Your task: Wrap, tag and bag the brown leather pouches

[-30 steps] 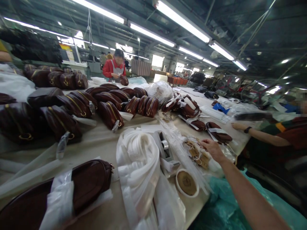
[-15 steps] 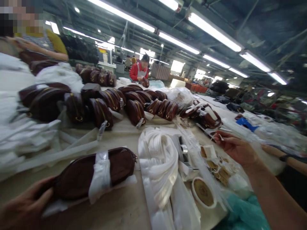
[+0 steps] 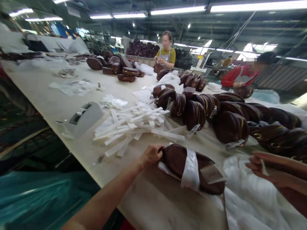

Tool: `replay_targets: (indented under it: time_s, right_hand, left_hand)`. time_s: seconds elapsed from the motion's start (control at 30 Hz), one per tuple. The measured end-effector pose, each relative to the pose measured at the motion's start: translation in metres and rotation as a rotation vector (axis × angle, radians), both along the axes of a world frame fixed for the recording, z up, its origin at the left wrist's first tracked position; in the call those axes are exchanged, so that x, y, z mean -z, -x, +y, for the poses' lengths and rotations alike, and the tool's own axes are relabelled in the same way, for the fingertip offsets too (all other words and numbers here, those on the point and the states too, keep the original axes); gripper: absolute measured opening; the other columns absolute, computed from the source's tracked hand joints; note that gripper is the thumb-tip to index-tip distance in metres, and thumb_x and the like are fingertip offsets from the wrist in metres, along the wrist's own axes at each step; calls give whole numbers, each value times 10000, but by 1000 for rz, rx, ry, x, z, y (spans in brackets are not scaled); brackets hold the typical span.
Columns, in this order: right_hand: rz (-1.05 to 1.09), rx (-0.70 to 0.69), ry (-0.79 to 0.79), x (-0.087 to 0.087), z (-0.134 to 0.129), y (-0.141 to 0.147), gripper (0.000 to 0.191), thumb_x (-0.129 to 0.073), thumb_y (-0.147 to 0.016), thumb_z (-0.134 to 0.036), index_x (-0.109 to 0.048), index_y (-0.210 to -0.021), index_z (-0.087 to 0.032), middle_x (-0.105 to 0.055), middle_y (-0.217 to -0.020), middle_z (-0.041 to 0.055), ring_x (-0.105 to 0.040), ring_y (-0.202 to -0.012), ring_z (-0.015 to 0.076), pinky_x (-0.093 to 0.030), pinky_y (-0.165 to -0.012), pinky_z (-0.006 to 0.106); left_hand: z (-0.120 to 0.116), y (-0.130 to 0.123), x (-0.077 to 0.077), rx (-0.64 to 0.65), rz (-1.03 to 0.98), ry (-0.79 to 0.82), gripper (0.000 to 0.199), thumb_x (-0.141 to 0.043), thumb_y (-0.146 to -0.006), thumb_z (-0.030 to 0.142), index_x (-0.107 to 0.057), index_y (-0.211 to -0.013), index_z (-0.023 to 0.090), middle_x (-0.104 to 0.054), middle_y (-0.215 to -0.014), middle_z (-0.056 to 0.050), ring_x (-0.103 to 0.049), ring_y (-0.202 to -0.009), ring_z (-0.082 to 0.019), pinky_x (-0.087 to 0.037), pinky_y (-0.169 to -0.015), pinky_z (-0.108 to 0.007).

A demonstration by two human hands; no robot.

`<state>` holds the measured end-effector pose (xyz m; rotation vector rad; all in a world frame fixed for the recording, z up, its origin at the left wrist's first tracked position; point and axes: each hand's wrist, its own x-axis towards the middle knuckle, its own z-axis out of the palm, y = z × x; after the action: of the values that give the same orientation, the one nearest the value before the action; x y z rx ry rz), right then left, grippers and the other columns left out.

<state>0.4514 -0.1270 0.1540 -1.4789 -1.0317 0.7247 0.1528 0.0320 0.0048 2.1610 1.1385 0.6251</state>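
A dark brown bag [image 3: 172, 159] lies in front of me on the table, with a white wrap [image 3: 191, 171] around its middle and a small pale translucent packet [image 3: 212, 174] on its right part. My left hand [image 3: 151, 155] is closed on the bag's left end. At the right, over a heap of white wrapping material [image 3: 242, 172], my right hand [image 3: 263, 166] pinches a small white piece [image 3: 264, 168], blurred by motion. White foam strips [image 3: 134, 123] lie piled beyond my left hand.
Rows of brown bags [image 3: 194, 115] stand beyond the wrapped one. A grey tape dispenser [image 3: 83, 118] sits near the table's left edge. Two people, one in yellow [image 3: 171, 56] and one in red [image 3: 233, 76], handle bags across the table. Teal plastic [image 3: 43, 198] is at the lower left.
The view has swung left. A pale packet now shows on the wrapped bag. My right hand has come closer to the bag; my left hand still holds its end.
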Motion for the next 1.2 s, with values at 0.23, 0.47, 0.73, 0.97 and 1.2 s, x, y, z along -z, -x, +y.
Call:
replay_targets:
  time_s: [0.23, 0.47, 0.73, 0.97, 1.2]
  right_hand:
    - [-118, 49, -168, -26, 76, 94, 242, -796, -599, -376, -728, -800, -260, -725, -789, 10, -692, -681, 163, -601, -682, 301]
    - [-498, -334, -137, 41, 123, 131, 201, -572, -824, -366, -666, -802, -190, -659, -796, 38, -582, -516, 110, -491, -483, 234]
    - [-1028, -610, 81, 105, 158, 135, 220, -464, -872, -204, -659, -769, -214, -625, -809, 44, -581, -749, 170, -423, -678, 262]
    - [-1133, -781, 220, 103, 172, 136, 277, -438, -839, -92, -663, -712, -192, -600, -769, 35, -540, -709, 144, -356, -616, 229]
    - [-1121, -918, 270, 96, 180, 136, 249, -471, -795, -77, -672, -693, -186, -607, -787, 40, -545, -734, 149, -346, -621, 231]
  left_hand:
    - [1, -5, 8, -6, 14, -60, 208, -453, -820, 75, -632, -883, 159, -656, -889, -79, -620, -837, -189, -483, -799, -280]
    - [0, -7, 22, 11, -79, -92, 230, -424, -846, 59, -584, -974, 163, -627, -1028, -68, -577, -983, -170, -461, -901, -286]
    - [0, -5, 23, -98, -75, -44, 109, -498, -862, 147, -604, -877, 163, -619, -914, -71, -574, -891, -201, -452, -842, -327]
    - [-2, -5, 24, -120, -88, 38, 103, -509, -853, 152, -569, -935, 164, -603, -869, -50, -583, -809, -184, -465, -764, -283]
    - [-2, -2, 23, -94, -128, 65, 175, -482, -832, 125, -560, -978, 182, -575, -948, -57, -563, -876, -182, -458, -800, -280]
